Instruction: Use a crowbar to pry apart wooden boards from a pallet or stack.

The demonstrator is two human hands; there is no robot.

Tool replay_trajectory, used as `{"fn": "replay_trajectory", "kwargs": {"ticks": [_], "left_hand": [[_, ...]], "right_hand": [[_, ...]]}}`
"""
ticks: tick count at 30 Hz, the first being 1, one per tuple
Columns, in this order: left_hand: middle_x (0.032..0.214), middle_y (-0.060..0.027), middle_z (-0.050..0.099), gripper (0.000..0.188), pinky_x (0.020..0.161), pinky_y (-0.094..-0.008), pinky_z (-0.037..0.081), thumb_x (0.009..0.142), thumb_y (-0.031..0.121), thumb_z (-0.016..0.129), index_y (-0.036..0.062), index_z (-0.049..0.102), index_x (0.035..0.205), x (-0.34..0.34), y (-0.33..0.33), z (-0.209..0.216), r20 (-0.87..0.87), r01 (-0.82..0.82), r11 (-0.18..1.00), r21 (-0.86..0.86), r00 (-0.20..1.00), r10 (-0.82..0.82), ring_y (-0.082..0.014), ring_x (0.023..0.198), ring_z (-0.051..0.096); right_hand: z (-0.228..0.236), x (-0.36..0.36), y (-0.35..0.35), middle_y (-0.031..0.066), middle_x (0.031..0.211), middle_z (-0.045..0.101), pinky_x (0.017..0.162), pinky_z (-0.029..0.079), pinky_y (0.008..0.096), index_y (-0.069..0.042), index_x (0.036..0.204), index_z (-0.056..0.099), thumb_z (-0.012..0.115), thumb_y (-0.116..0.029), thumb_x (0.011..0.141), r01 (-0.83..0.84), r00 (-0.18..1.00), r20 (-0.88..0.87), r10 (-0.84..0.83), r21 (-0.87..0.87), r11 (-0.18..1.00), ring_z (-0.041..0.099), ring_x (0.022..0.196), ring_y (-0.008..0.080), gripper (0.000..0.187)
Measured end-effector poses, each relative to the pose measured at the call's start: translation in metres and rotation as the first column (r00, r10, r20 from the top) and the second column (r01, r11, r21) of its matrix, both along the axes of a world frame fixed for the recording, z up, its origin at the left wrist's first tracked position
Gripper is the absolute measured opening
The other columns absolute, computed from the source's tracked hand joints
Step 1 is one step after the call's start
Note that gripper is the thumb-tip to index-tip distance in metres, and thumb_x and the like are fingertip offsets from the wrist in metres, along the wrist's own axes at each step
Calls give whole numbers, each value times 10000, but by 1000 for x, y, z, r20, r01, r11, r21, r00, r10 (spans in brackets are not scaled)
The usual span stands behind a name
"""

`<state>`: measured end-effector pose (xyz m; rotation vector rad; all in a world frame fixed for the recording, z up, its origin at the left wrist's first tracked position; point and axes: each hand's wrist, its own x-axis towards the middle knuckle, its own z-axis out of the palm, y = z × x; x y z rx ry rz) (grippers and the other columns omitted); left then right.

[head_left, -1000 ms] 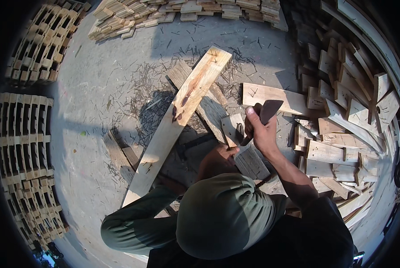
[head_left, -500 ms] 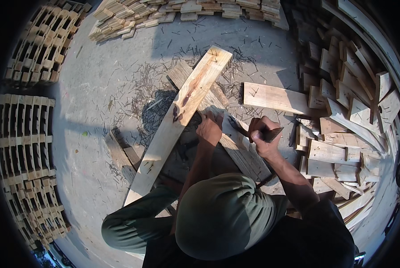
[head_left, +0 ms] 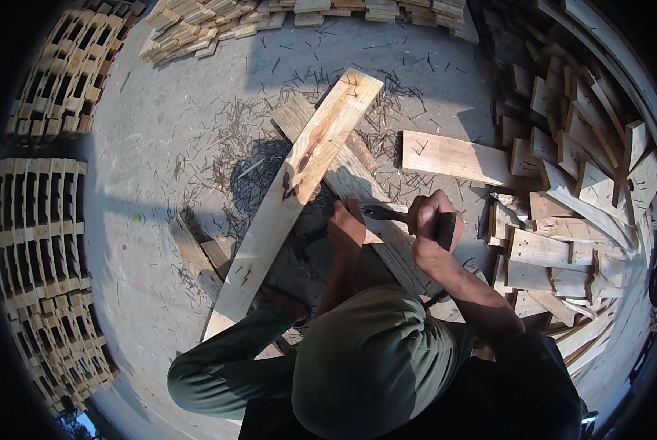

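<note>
My right hand [head_left: 437, 227] is closed round a hammer with a brown handle end [head_left: 446, 230]; its dark metal part [head_left: 381, 212] reaches left toward my other hand. Just left of that metal, my left hand [head_left: 347, 229] is closed, fingertips pointing away from me; what it grips is hidden. Beneath both hands a weathered board [head_left: 394, 253] runs diagonally. A long pale board [head_left: 317, 147] with dark knots lies across it, with nails standing up near its far end and more near its close end.
Loose nails [head_left: 236, 121] litter the concrete floor. One board [head_left: 453, 158] with nails lies to the right, next to a heap of boards [head_left: 548, 249]. Stacked pallets [head_left: 42, 227] stand at left, and a board pile [head_left: 314, 11] at the far side. My bent knee [head_left: 211, 374] is at lower left.
My left hand has turned upward and shifted slightly nearer me. My right hand has rotated the hammer, so its metal part lies more level and closer to the left hand. The boards have stayed put.
</note>
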<state>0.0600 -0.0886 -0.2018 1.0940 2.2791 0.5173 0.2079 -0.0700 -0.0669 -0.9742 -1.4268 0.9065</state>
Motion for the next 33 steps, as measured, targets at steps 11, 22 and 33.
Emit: {"fn": "replay_trajectory", "kwargs": {"ticks": [11,22,33], "left_hand": [[874,-321,635,412,704,-534,489,1002,415,381,7,417,1052,18,5,5,107,-84,995,-58,990,90,-489,835,618],[894,-309,643,447,764,-529,485,989,414,417,-22,444,1082,16,29,19,79,-42,999,5,996,41,-492,875,612],[784,-286,646,358,654,-530,509,997,381,401,28,423,1049,15,-9,6,61,-66,998,-7,996,66,-466,772,640]], "right_hand": [[-6,-13,22,5,471,348,389,271,273,-119,641,353,436,-308,999,173,981,82,-173,8,985,313,390,109,414],[6,42,67,-33,461,203,358,205,276,-157,628,309,466,-405,992,73,769,-550,-327,-432,899,201,371,99,467],[29,4,-4,58,535,429,432,321,263,-6,699,440,524,-5,854,-79,991,102,83,-40,996,390,448,117,176]]}}
